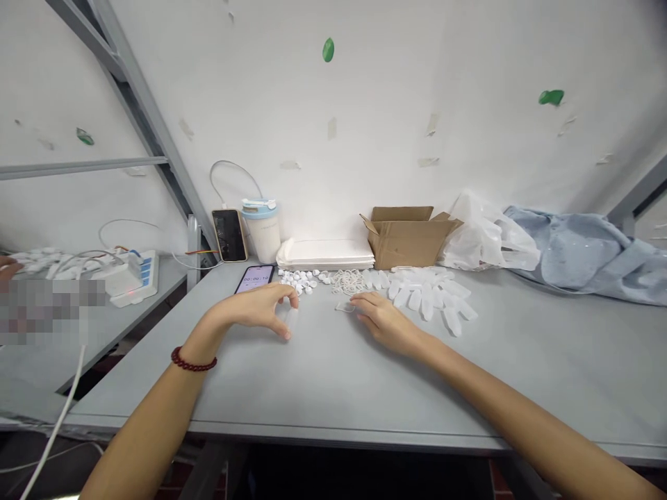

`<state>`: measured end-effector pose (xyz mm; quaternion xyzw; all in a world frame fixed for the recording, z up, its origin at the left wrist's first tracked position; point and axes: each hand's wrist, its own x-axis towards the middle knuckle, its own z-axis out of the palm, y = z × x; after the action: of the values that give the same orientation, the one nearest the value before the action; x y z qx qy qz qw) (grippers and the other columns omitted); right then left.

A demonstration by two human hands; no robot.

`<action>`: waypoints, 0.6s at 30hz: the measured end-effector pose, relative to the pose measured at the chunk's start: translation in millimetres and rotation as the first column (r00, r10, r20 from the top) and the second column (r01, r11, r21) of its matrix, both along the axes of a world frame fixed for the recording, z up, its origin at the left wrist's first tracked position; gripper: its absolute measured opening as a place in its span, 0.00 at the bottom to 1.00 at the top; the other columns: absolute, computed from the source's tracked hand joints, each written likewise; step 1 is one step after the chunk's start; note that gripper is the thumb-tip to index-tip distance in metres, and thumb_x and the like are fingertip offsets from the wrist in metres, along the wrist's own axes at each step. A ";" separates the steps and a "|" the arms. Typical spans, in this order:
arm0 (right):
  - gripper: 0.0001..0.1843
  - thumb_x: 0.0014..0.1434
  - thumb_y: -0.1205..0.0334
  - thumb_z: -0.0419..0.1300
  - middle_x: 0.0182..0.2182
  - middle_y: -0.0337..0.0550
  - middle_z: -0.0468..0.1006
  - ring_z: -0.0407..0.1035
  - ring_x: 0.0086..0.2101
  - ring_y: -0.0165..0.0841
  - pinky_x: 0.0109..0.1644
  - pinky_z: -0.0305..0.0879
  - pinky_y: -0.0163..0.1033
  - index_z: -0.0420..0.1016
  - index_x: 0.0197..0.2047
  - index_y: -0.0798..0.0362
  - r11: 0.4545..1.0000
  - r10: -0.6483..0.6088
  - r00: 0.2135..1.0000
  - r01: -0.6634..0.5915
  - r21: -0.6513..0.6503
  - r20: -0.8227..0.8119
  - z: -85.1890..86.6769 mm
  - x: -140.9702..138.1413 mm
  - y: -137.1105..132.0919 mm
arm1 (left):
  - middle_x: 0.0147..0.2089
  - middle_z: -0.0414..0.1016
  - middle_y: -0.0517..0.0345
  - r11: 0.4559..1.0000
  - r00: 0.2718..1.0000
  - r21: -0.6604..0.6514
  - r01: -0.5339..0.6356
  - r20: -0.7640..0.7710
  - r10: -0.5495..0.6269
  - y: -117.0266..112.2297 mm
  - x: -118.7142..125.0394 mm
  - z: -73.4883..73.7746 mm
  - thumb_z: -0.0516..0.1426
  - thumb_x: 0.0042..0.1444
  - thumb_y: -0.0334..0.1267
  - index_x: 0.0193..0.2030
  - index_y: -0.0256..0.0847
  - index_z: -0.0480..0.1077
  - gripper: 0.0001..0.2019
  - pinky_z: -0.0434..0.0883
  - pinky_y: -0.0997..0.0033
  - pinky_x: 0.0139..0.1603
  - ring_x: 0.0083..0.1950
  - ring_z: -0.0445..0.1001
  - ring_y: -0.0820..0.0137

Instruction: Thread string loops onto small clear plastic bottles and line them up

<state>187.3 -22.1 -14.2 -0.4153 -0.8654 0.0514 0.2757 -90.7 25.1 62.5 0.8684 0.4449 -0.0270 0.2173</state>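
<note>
My left hand, with a dark red bead bracelet at the wrist, curves around a translucent plastic piece and holds it between thumb and fingers. To its right, the fingertips of my right hand close on a thin white cord loop at the table surface. Behind that hand lies a tangle of similar white loops. Small white plastic parts are heaped beyond my left hand. Several flat translucent oblong pieces spread to the right of my right hand.
On the grey table, a phone with a timer, an upright phone, a blue-lidded cup, white stacked sheets, a cardboard box, a plastic bag and blue cloth line the back. A power strip stands left, near another person's hand.
</note>
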 end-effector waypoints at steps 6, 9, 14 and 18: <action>0.16 0.59 0.75 0.49 0.44 0.52 0.75 0.66 0.45 0.39 0.48 0.66 0.50 0.71 0.47 0.56 0.999 0.036 0.998 -0.037 0.005 0.048 -2.2 -0.8 2.8 | 0.42 0.65 0.57 1.000 0.999 -0.022 -0.005 -0.049 0.004 1.2 3.4 -3.8 0.63 0.35 0.51 0.44 0.44 0.66 0.27 0.63 0.70 0.42 0.44 0.66 0.62; 0.15 0.59 0.76 0.48 0.39 0.52 0.76 0.66 0.42 0.39 0.45 0.66 0.47 0.71 0.45 0.57 0.999 0.035 0.994 -0.035 -0.007 0.102 -1.2 -0.9 2.5 | 0.43 0.65 0.57 0.999 0.998 -0.033 -0.013 -0.069 0.010 4.1 2.5 -6.9 0.64 0.34 0.49 0.44 0.44 0.66 0.28 0.63 0.70 0.42 0.45 0.66 0.62; 0.14 0.61 0.74 0.48 0.35 0.51 0.73 0.65 0.38 0.38 0.40 0.65 0.44 0.72 0.43 0.57 1.000 0.009 0.991 -0.010 0.006 0.130 -1.8 0.8 2.9 | 0.43 0.66 0.57 0.999 0.998 -0.032 -0.028 -0.053 0.026 7.2 -0.5 -10.2 0.64 0.34 0.48 0.43 0.44 0.67 0.26 0.63 0.70 0.42 0.44 0.66 0.62; 0.12 0.62 0.72 0.48 0.33 0.49 0.72 0.63 0.36 0.37 0.39 0.63 0.43 0.73 0.39 0.56 1.000 0.007 0.992 -0.004 -0.019 0.124 -0.1 0.8 2.6 | 0.43 0.66 0.57 0.998 0.997 -0.052 -0.033 -0.070 0.029 7.1 -2.4 -9.8 0.64 0.33 0.50 0.44 0.45 0.67 0.28 0.63 0.69 0.43 0.45 0.66 0.61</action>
<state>188.2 -19.5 -14.3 -0.4179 -0.8815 0.0344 0.2171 -93.1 32.2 52.6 0.8539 0.4647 -0.0655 0.2251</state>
